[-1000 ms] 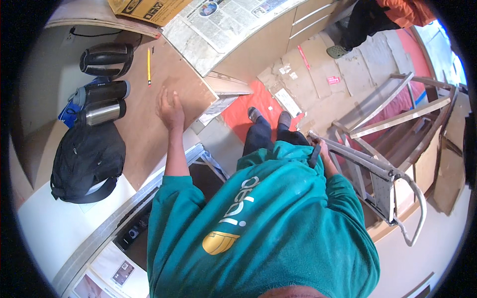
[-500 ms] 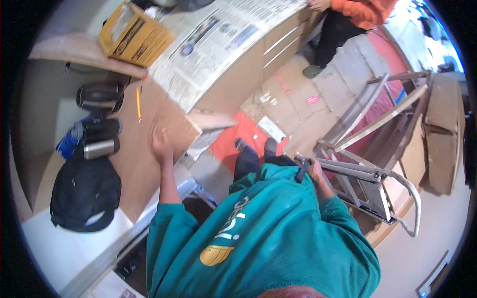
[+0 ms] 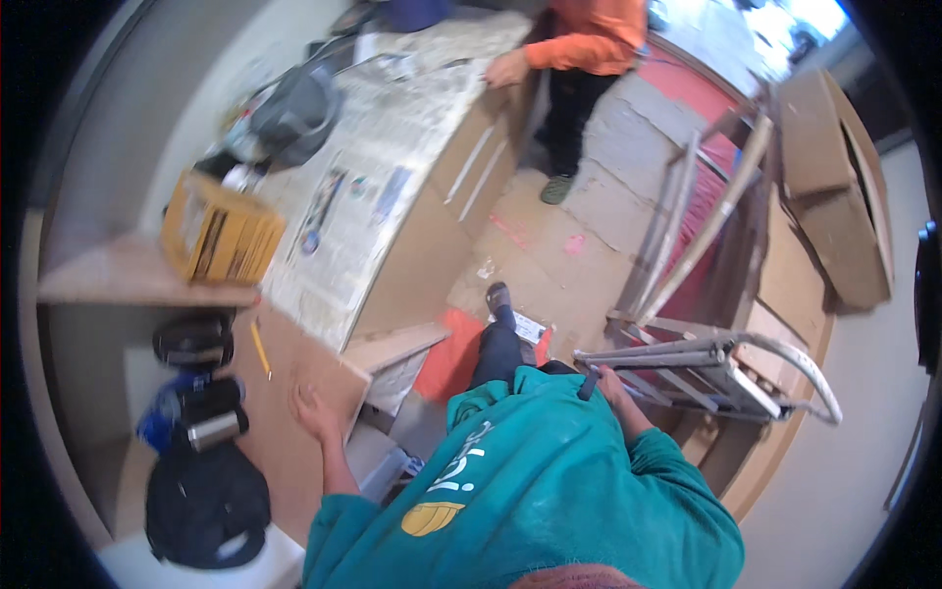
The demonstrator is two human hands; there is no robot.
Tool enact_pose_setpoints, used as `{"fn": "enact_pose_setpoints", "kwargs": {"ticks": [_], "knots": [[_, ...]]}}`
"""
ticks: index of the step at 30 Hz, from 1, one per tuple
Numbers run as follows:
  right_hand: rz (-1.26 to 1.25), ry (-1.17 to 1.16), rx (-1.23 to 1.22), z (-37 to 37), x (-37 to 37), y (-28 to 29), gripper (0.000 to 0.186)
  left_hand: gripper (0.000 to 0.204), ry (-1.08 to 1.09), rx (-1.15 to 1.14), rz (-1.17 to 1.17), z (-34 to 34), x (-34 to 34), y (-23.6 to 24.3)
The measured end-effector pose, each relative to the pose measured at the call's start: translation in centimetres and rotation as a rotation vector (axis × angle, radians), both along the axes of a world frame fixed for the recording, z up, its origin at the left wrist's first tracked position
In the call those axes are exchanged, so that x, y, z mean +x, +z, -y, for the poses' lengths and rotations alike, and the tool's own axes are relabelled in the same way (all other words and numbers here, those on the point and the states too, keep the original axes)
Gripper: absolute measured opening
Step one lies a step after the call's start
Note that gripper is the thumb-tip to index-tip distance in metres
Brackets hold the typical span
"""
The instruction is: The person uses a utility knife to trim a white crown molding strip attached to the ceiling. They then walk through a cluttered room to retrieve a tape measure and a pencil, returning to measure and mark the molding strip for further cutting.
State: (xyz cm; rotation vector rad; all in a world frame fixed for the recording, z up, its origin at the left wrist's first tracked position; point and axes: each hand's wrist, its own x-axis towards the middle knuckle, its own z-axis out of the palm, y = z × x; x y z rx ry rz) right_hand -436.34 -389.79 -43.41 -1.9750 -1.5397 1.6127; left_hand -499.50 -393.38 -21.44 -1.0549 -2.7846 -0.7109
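Observation:
My left hand [image 3: 316,414] lies with its fingers apart on the brown wooden board [image 3: 294,461], near the board's right edge. A yellow pencil [image 3: 261,349] rests on that same board, a little beyond my fingertips. Low at my right side, my right hand [image 3: 612,386] is curled beside a short dark strip-like thing [image 3: 589,383]. Its fingers are partly hidden, so what they grip cannot be made out. Just past this hand stands a white metal-framed folding ladder [image 3: 677,346], whose curved rail bends to the right.
A black backpack [image 3: 206,503], a metal-and-black flask [image 3: 218,428] and a yellow carton [image 3: 224,232] are on the left. Newspaper [image 3: 343,211] covers the counter, where a co-worker's hand [image 3: 506,69] rests. A wooden frame [image 3: 711,221] and cardboard box [image 3: 834,187] stand right.
The view has shifted and I have stepped, one foot now ahead on the floor. My left hand stays on the board. More of the counter and of the co-worker has come into view.

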Motion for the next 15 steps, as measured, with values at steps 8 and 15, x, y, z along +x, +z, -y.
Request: {"fn": "enact_pose_setpoints", "kwargs": {"ticks": [8,15], "knots": [[-0.136,0.634,0.351,-8.0,0.2,-3.8,0.031,0.04,-0.001,-0.095,-0.142,2.8,-1.1,-1.8],[-0.142,-0.041,0.063,-16.7,0.4,-4.1,0.022,0.033,0.062,0.019,0.006,-12.7,6.7,0.5]]}}
